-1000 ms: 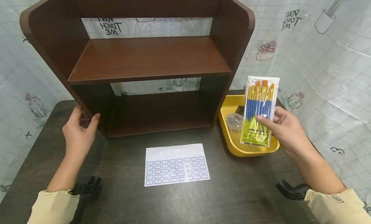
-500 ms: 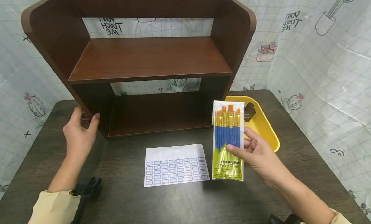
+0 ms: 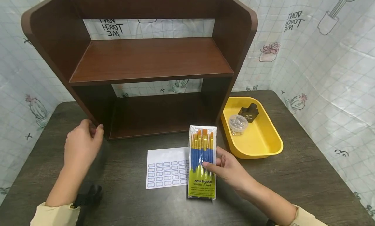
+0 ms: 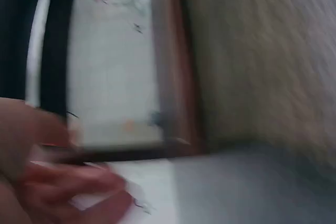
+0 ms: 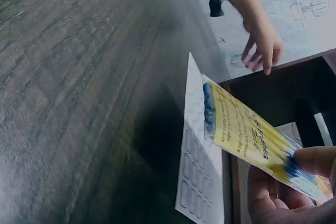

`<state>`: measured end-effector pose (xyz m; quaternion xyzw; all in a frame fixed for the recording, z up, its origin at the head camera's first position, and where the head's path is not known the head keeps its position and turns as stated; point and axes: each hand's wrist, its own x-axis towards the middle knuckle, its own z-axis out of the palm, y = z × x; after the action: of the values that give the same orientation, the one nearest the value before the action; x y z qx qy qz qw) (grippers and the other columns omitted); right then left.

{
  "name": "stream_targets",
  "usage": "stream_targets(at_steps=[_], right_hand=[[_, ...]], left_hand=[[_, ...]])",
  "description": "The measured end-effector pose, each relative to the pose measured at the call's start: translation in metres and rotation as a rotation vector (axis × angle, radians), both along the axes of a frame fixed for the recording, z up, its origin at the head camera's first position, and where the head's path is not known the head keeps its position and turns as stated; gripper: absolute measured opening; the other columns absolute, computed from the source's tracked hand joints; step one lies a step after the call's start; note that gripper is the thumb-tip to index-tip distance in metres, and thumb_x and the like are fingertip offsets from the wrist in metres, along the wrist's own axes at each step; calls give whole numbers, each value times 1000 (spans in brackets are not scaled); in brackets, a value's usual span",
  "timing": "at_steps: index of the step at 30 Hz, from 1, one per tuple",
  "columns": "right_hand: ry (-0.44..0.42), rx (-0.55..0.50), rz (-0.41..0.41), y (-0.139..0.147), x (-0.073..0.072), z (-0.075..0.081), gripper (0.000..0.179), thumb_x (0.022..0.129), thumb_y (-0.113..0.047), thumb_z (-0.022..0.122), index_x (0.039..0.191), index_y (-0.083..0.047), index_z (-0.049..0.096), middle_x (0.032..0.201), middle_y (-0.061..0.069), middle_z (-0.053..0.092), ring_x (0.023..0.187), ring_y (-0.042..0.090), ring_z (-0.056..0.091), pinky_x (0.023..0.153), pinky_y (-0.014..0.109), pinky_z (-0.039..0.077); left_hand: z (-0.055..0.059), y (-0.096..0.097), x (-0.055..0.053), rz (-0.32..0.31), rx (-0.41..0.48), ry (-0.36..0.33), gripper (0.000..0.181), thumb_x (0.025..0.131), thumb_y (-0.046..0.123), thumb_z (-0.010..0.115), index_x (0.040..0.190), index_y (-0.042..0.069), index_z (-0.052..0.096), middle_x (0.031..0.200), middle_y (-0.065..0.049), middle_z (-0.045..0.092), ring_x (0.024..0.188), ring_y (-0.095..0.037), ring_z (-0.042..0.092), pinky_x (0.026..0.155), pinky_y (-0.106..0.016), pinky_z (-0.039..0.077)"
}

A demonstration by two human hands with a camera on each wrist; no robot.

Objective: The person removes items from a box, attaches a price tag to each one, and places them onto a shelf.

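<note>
My right hand (image 3: 231, 170) pinches a clear-wrapped pack of artist brushes (image 3: 202, 185), thumb on its front. The brushes have blue handles and orange tips above a green printed card. In the head view the pack stands near upright over the right part of a white label sheet (image 3: 165, 170), hiding that part. Close to the lower front left edge of a dark brown bookshelf (image 3: 152, 58), my left hand (image 3: 82, 146) has its fingers loosely bent. Seen from the right wrist, the left hand (image 5: 265, 43) hangs with nothing in its fingers. The left wrist view is blurred.
Right of the bookshelf stands a yellow tray (image 3: 263, 144). In it lie a round clear container (image 3: 238, 123) and a black object with small print (image 3: 249, 113). The dark tabletop (image 3: 140, 208) meets a printed curtain (image 3: 328, 89) at the right.
My right hand has carried the brush pack leftward from above the yellow tray to the label sheet. My left hand has come off the bookshelf's side and shifted slightly toward me.
</note>
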<state>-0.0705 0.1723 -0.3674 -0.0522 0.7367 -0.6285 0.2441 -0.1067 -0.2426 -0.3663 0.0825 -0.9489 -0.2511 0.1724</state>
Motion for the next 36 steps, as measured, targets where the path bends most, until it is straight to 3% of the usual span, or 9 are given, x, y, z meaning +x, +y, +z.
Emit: stream_targets(at_steps=[2, 4, 5, 10, 13, 17, 21, 32, 36], right_hand=[[0, 4, 13, -1, -1, -3, 60, 103, -13, 66, 152, 6, 38, 127, 24, 73, 111, 22, 76, 99, 39, 60], [-5, 7, 26, -3, -2, -6, 59, 102, -13, 67, 151, 7, 39, 125, 24, 74, 110, 23, 76, 98, 40, 61], [-7, 9, 34, -4, -3, -7, 59, 102, -12, 67, 151, 7, 40, 124, 24, 75, 110, 24, 76, 97, 40, 61], [-2, -13, 95, -11, -4, -16, 58, 101, -8, 66, 149, 11, 40, 123, 29, 73, 111, 31, 76, 94, 41, 63], [10, -43, 129, -15, -3, -22, 58, 101, -5, 64, 149, 14, 39, 127, 34, 69, 112, 35, 75, 93, 41, 63], [3, -68, 149, -18, -3, -28, 58, 100, -3, 64, 149, 15, 39, 132, 35, 66, 114, 37, 74, 94, 39, 62], [5, -63, 157, -22, -3, -31, 54, 99, -3, 65, 146, 15, 43, 132, 35, 66, 114, 37, 74, 93, 38, 62], [61, -59, 174, -31, -5, -41, 49, 97, 1, 67, 140, 17, 49, 124, 35, 69, 105, 32, 78, 86, 29, 63], [49, -27, 165, -33, -7, -41, 50, 96, 0, 68, 141, 14, 50, 124, 33, 71, 90, 16, 76, 69, 22, 58]], left_hand=[[5, 13, 6, -29, -95, -159, 39, 105, 31, 57, 102, -8, 64, 69, -17, 62, 52, -26, 53, 43, -31, 36], [8, 28, 10, -115, -132, -287, 41, 105, 34, 59, 106, -6, 66, 68, -12, 62, 52, -21, 52, 43, -33, 38], [8, 36, 11, -177, -135, -319, 40, 104, 34, 61, 109, -5, 68, 74, -11, 66, 58, -21, 57, 47, -34, 43], [-7, 73, 7, -499, -103, -345, 39, 96, 31, 76, 126, 7, 68, 114, -11, 72, 105, -28, 69, 80, -47, 59], [-19, 89, 0, -579, -152, -369, 53, 90, 37, 83, 133, 11, 65, 127, -12, 67, 120, -32, 63, 90, -52, 58], [-33, 103, -9, -611, -224, -361, 66, 81, 48, 89, 132, 12, 66, 125, -12, 65, 114, -29, 59, 93, -52, 56], [-41, 113, -13, -622, -252, -338, 66, 76, 52, 91, 124, 13, 66, 116, -9, 63, 106, -27, 56, 92, -52, 54], [-38, 110, -20, -586, -179, -449, 49, 72, 44, 95, 96, 17, 61, 97, -3, 59, 96, -24, 50, 81, -47, 45], [-36, 103, -21, -564, -143, -513, 49, 75, 40, 95, 99, 15, 60, 92, -2, 62, 93, -24, 51, 81, -46, 44]])
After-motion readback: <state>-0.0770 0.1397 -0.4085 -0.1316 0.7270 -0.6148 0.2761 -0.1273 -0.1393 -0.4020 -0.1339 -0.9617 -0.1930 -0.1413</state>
